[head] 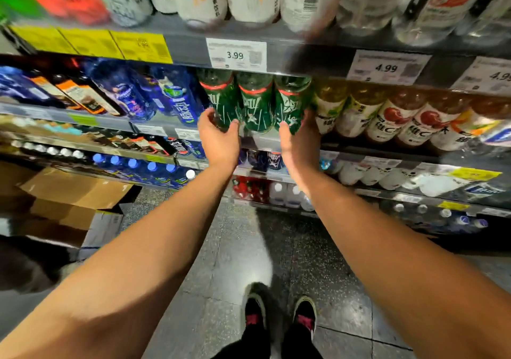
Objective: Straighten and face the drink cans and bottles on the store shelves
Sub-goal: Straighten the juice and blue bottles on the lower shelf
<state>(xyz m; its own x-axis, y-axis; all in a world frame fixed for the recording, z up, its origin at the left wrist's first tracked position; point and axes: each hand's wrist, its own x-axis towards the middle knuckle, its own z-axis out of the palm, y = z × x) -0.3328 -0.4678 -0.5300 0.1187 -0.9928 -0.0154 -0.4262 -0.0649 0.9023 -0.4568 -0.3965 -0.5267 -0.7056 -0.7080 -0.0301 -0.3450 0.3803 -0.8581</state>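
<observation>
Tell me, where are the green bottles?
In the head view, the green bottles stand mid-shelf under the 3.99 price tag, between blue bottles and red-fruit bottles, with the left hand and right hand gripping the outer ones.

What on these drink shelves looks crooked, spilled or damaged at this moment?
Nothing is spilled or broken. The three green bottles stand level in a tight row, the left hand and right hand gripping its outer bottles. One oddity: an open cardboard box sits on the floor at left.
</observation>
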